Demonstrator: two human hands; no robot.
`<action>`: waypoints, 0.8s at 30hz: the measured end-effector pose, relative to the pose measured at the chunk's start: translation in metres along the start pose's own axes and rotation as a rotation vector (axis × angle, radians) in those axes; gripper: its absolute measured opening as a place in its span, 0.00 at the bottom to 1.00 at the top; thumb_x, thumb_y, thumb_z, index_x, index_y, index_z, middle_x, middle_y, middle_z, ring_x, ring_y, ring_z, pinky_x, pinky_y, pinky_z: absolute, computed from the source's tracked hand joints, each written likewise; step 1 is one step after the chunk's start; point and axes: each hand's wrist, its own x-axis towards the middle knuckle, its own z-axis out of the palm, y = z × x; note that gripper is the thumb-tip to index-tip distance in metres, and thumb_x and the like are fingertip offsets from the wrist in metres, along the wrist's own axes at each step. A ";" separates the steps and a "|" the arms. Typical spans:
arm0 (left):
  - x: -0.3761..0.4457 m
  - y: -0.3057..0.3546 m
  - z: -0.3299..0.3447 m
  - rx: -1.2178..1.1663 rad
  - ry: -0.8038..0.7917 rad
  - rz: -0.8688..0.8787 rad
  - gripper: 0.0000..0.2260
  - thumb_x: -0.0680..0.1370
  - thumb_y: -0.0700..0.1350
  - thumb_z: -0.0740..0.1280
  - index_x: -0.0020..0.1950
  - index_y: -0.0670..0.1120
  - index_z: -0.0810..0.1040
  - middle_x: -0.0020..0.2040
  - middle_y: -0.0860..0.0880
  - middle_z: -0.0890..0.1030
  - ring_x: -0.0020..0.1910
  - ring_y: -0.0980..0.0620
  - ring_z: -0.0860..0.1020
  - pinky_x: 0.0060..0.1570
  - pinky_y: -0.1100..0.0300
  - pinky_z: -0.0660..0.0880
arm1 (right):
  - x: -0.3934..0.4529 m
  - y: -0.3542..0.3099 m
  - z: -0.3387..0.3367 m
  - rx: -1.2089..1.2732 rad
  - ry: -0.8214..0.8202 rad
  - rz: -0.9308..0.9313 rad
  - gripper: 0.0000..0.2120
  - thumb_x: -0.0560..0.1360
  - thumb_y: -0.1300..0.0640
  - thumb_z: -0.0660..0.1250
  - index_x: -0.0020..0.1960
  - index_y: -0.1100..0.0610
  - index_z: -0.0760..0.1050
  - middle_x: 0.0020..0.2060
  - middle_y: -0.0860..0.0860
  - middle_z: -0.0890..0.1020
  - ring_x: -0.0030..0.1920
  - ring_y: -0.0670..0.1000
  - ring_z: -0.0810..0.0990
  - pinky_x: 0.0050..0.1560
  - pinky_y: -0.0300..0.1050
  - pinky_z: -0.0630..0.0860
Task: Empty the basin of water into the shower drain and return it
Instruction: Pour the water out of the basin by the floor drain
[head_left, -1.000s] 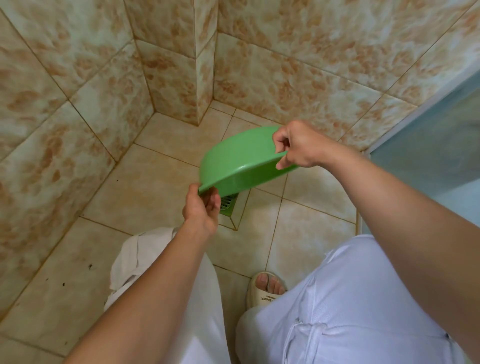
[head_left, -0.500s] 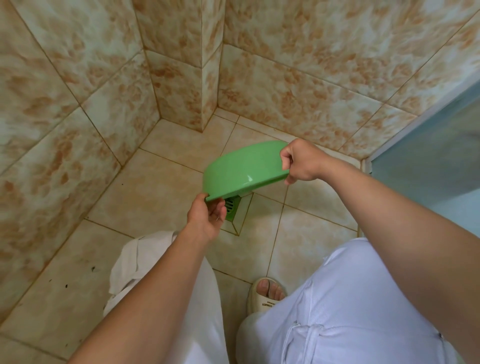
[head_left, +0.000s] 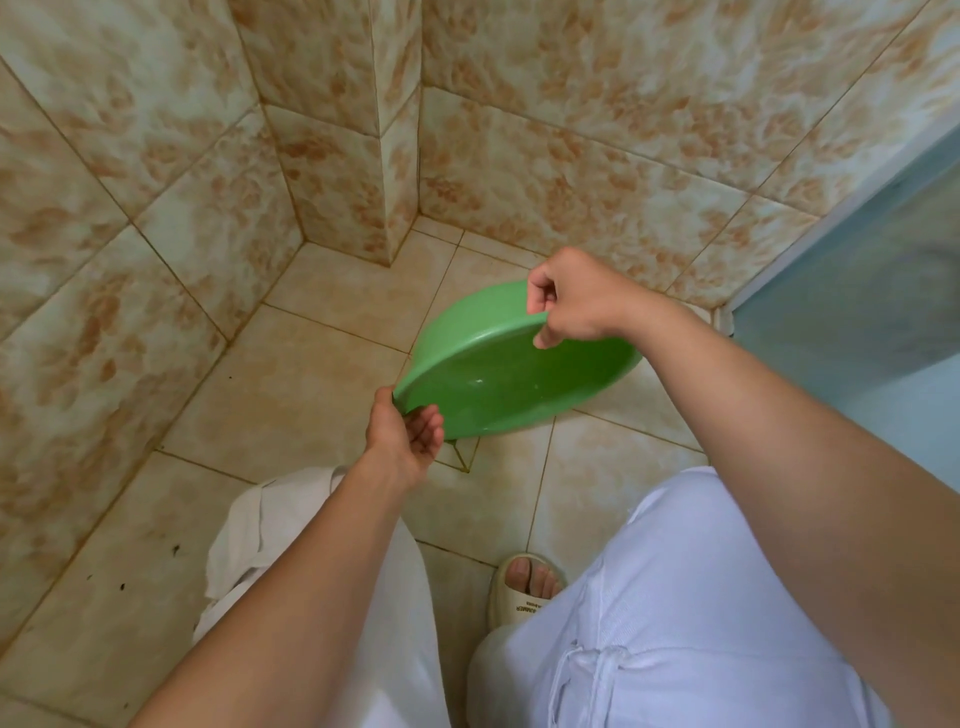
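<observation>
A round green plastic basin (head_left: 511, 379) hangs above the tiled shower floor, tilted so its wet inside faces me. A few droplets cling inside; no pool of water shows. My left hand (head_left: 405, 436) pinches the near left rim. At the far rim, my right hand (head_left: 571, 301) grips from above. The floor drain (head_left: 464, 454) lies directly under the basin, with only its tile corner showing below the rim.
Marbled beige tile walls close in at left and behind, with a jutting corner column (head_left: 395, 156). A frosted shower door (head_left: 857, 291) stands at right. My white-trousered knees and a sandalled foot (head_left: 527, 590) fill the lower frame.
The basin has swung from underside-up to showing its inside toward me. My right hand moved right and down with the rim; my left hand kept its grip.
</observation>
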 end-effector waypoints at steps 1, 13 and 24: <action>0.000 -0.001 0.001 0.007 0.006 -0.009 0.20 0.76 0.57 0.60 0.45 0.40 0.79 0.35 0.46 0.80 0.32 0.51 0.78 0.32 0.60 0.76 | 0.000 -0.001 0.000 -0.007 0.003 -0.015 0.14 0.61 0.64 0.80 0.36 0.56 0.76 0.30 0.44 0.73 0.30 0.42 0.70 0.29 0.37 0.65; 0.012 -0.010 0.012 0.069 -0.049 0.130 0.22 0.80 0.62 0.58 0.48 0.43 0.77 0.37 0.47 0.80 0.35 0.50 0.77 0.39 0.58 0.75 | 0.009 0.045 -0.013 0.123 0.176 0.064 0.14 0.62 0.63 0.79 0.37 0.52 0.76 0.33 0.43 0.73 0.33 0.41 0.71 0.32 0.38 0.66; -0.072 -0.054 0.018 0.517 0.100 -0.177 0.07 0.81 0.42 0.61 0.52 0.40 0.76 0.41 0.44 0.82 0.38 0.48 0.79 0.38 0.56 0.75 | -0.039 0.053 -0.010 0.523 0.458 0.534 0.15 0.60 0.54 0.80 0.32 0.48 0.73 0.33 0.43 0.77 0.37 0.48 0.78 0.41 0.40 0.74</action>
